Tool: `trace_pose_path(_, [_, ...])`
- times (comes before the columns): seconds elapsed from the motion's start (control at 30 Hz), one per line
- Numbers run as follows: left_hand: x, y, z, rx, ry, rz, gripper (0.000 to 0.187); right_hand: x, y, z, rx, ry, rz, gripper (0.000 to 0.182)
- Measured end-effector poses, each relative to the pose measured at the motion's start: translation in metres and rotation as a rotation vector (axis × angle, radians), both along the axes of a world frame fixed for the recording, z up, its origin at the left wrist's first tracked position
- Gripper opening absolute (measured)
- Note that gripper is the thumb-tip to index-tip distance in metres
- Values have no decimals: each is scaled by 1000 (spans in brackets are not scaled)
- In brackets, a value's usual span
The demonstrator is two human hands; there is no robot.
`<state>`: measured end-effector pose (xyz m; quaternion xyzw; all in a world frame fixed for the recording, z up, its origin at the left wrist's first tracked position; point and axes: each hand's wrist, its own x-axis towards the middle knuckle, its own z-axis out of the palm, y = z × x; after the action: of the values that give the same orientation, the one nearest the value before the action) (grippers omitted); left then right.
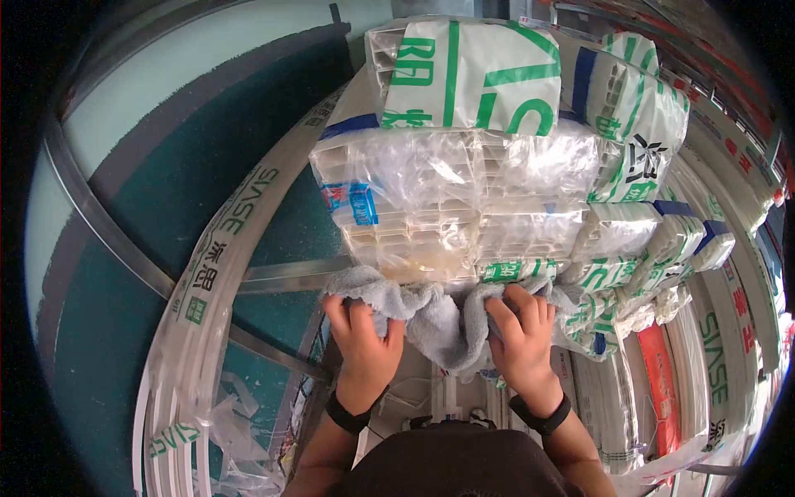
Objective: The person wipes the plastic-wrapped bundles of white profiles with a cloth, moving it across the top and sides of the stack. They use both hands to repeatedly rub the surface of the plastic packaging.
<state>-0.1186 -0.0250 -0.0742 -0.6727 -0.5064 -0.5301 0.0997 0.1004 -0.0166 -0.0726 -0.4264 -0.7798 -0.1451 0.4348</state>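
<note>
A grey cloth [443,327] is stretched between my two hands and sags in the middle. My left hand [362,348] grips its left part, fingers curled into the fabric. Its right part is bunched in my right hand [523,344], fingers wrapped over it. Both wrists wear black bands. Just beyond the cloth rises a stack of plastic-wrapped white profiles [414,219], their open ends facing me. The cloth overlaps the lowest packs in this view.
Long wrapped profiles [211,273] with green lettering lean on the left beside a metal rack bar [286,273]. More bundles [712,364] lie on the right, near a red strip [660,381]. A printed white-and-green pack [476,79] tops the stack. Loose clear film [240,422] hangs lower left.
</note>
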Motion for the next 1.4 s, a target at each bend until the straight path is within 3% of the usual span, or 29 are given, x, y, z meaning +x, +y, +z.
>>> trace_pose_path(0.07, [-5,0,0,-14,-48,-28,38,5,1,4,-6,25,60,50])
trace_pose_path(0.13, [-4,0,14,129,-8,9,36,10,2,15,21,64,102,53])
trace_pose_path(0.23, [-6,10,52,416,97,103,34,11,13,48,261,248,116,49])
trace_pose_path(0.3, [-1,26,84,511,-4,80,38,5,25,80,409,328,125,50])
trace_pose_path(0.43, [27,59,122,408,271,300,48,-15,62,120,465,201,-35,46])
trace_pose_path(0.47, [32,69,115,432,309,402,49,-23,69,118,538,155,-143,42])
trace_pose_path(0.63, [39,68,106,444,316,395,63,-24,65,117,486,91,-90,40])
trace_pose_path(0.73, [39,67,99,466,327,387,50,-21,66,113,477,63,-48,40])
trace_pose_path(1.2, [33,44,55,287,290,160,32,-31,58,71,466,109,-162,31])
trace_pose_path(1.33, [31,31,54,153,381,124,49,-31,54,51,420,127,-144,31])
trace_pose_path(1.4, [31,34,51,190,337,103,48,-32,50,43,397,127,-148,31])
